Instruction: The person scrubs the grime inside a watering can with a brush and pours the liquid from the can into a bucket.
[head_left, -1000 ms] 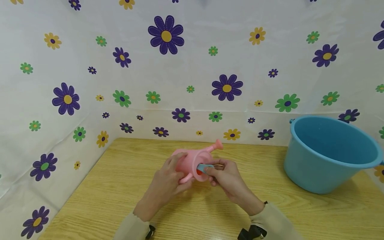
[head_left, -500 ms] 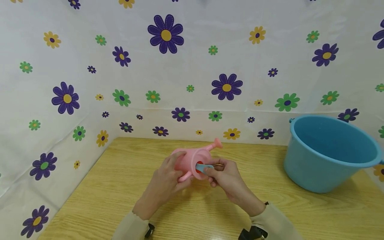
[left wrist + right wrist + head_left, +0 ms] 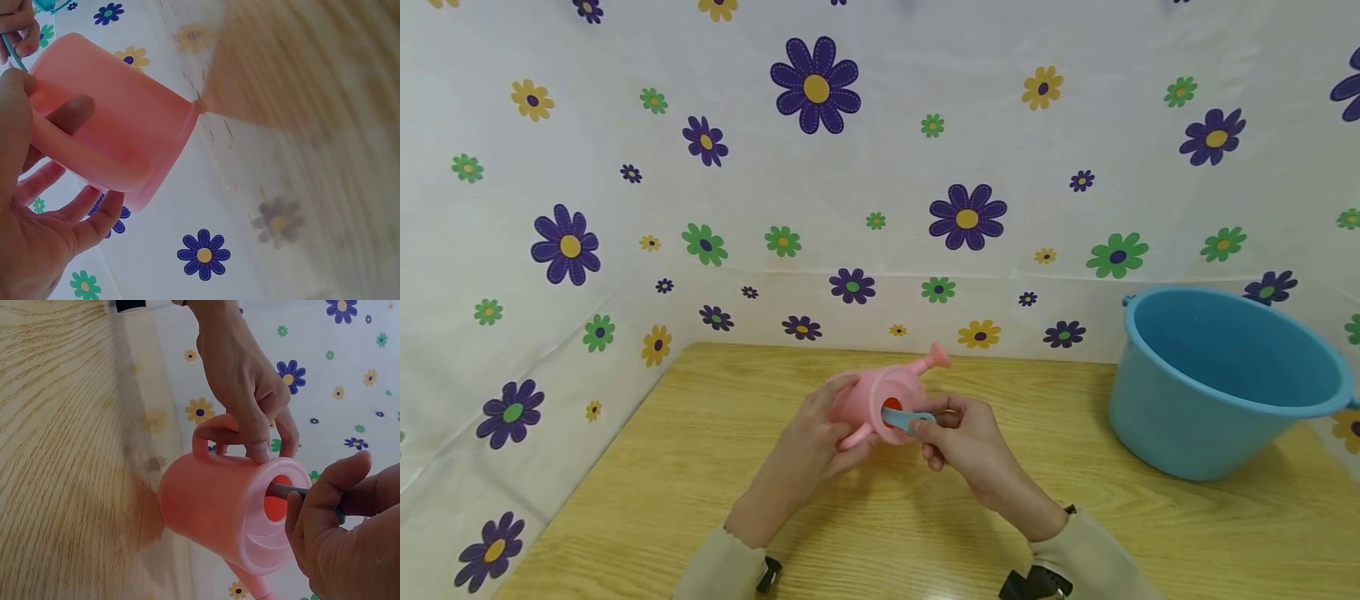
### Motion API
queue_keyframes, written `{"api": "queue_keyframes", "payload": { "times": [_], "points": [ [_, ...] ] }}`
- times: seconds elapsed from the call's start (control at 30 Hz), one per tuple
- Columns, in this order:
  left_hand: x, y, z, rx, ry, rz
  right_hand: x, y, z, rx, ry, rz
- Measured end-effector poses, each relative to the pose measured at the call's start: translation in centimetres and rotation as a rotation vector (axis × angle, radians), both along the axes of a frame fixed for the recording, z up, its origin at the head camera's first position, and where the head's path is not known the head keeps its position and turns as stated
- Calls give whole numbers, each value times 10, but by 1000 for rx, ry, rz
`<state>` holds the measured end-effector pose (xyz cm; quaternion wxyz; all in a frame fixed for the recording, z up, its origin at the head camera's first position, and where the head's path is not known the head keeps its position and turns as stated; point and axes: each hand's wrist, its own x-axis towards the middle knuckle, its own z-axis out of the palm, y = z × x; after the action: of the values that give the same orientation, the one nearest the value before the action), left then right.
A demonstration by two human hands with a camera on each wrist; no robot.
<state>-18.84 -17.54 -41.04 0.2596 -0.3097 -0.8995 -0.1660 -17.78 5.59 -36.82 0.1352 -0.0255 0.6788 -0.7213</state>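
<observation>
A pink toy watering can (image 3: 861,400) lies tipped over above the table, its round opening turned to the right and its rose (image 3: 934,357) pointing back right. My left hand (image 3: 808,446) grips it around the body and the looped handle (image 3: 94,159). With thumb and fingers my right hand (image 3: 973,450) pinches a slim blue handle (image 3: 906,418) that passes through the opening. The far end of this blue piece is hidden inside the can, so I cannot tell what kind of tool it is. The inside glows orange-red (image 3: 275,507) in the right wrist view.
A large blue bucket (image 3: 1180,433) stands on the wooden table (image 3: 685,442) at the right. White flower-print cloth (image 3: 880,167) hangs behind the table and along its left side. Black wrist straps (image 3: 1036,582) show at the beige sleeves.
The left hand has drawn the watering can slightly left and back. A longer stretch of the blue handle now shows outside the opening. The right hand has stayed nearly in place.
</observation>
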Motion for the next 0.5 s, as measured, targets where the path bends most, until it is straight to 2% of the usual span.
{"api": "queue_keyframes", "payload": {
  "times": [0.5],
  "points": [
    [0,-4,-3,27,7,-11,-4,-7,-4,64,52,35]
  ]
}}
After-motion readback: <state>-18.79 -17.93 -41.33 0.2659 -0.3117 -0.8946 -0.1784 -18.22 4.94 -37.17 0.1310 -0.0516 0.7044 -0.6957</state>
